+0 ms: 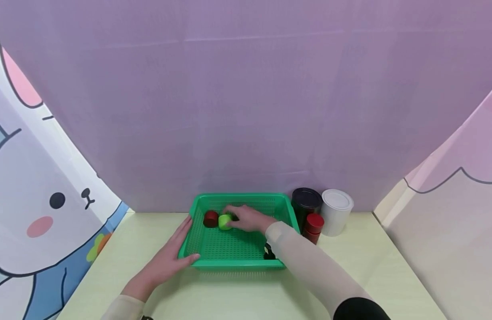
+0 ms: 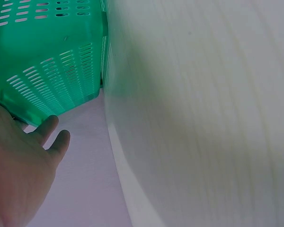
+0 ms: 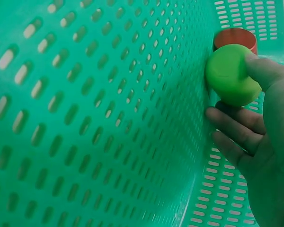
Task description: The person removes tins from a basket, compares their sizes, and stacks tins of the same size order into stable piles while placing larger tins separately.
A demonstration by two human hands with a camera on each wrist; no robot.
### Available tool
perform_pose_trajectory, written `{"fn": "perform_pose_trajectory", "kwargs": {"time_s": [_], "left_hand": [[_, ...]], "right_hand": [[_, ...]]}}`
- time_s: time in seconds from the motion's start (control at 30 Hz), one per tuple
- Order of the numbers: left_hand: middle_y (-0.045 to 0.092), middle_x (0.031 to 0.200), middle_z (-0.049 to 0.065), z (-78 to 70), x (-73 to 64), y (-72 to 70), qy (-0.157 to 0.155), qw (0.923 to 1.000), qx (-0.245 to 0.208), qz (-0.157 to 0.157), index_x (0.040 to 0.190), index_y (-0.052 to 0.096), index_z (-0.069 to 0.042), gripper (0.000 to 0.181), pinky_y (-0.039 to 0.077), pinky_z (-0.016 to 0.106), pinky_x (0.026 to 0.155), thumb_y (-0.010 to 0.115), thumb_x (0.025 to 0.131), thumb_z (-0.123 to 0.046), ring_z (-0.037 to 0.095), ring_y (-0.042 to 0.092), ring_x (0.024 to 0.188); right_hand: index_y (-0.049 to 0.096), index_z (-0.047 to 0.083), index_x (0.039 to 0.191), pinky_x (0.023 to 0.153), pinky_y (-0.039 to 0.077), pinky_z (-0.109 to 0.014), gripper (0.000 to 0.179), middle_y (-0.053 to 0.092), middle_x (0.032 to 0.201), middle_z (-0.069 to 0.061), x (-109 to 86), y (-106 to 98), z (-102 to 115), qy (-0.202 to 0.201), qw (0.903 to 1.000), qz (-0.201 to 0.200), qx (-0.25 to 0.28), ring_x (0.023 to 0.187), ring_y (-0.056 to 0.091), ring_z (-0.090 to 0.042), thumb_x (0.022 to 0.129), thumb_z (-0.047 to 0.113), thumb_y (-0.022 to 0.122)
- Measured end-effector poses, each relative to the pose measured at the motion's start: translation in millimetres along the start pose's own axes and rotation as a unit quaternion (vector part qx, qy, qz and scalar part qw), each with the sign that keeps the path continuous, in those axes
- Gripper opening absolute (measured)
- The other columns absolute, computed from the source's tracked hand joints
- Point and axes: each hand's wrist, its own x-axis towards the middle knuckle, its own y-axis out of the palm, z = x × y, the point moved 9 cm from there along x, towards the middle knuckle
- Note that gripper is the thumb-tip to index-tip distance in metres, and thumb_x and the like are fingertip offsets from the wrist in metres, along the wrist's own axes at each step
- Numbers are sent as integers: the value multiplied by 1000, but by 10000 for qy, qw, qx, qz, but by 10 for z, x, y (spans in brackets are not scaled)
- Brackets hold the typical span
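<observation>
A green plastic basket [image 1: 234,263] with slotted walls sits on the table. My left hand [image 1: 172,258] rests against its left side, fingers straight along the outer wall and thumb over the front corner. In the left wrist view, two fingertips [image 2: 61,142] extend past the basket wall. Reaching inside, my right hand [image 1: 250,218] pinches a bright green rounded cylinder [image 3: 229,73], thumb on it and the other side of the grip hidden. Beside it stands a dark red cylinder [image 1: 210,218]. A small black-and-white object [image 1: 268,252] lies at the basket's front right, partly covered by my sleeve.
Right of the basket stand a black canister [image 1: 307,198], a white canister [image 1: 337,211] with a lid and a smaller red-capped container [image 1: 314,223]. A purple cloth wall [image 1: 246,111] rises behind the table [image 1: 226,295]; printed panels flank both sides.
</observation>
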Motion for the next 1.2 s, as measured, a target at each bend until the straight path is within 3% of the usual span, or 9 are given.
{"fn": "perform_pose_trajectory", "kwargs": {"time_s": [0.33, 0.5, 0.87, 1.2], "left_hand": [[8, 186, 9, 16, -5, 4, 44, 10000, -28, -8, 179, 14, -14, 103, 30, 80, 119, 79, 103, -35, 51, 17, 165], [9, 186, 9, 7, -11, -2, 65, 10000, -32, -32, 179, 14, -14, 103, 31, 81, 118, 80, 103, -35, 51, 18, 165], [10, 186, 10, -8, -15, -5, 67, 10000, -32, -54, 179, 15, -13, 102, 31, 81, 118, 79, 103, -35, 52, 18, 165], [10, 186, 9, -18, -22, -13, 54, 10000, 5, -52, 179, 15, -13, 102, 32, 80, 118, 80, 103, -34, 50, 19, 166]], "right_hand": [[65, 22, 149, 98, 55, -36, 39, 63, 140, 2, 2, 22, 56, -284, 9994, 34, 202, 119, 62, -15, 110, 23, 72], [69, 26, 144, 99, 55, -36, 38, 59, 135, 1, 10, 35, 36, -217, 9993, 32, 293, 119, 61, -16, 107, 23, 77], [70, 24, 144, 94, 55, -31, 38, 63, 148, 5, 12, 69, 33, -111, 9968, 227, 758, 118, 62, -9, 107, 17, 76], [69, 25, 147, 98, 54, -34, 40, 57, 152, -1, -17, 7, 73, -167, 9976, 109, 669, 124, 58, -13, 108, 23, 76]]}}
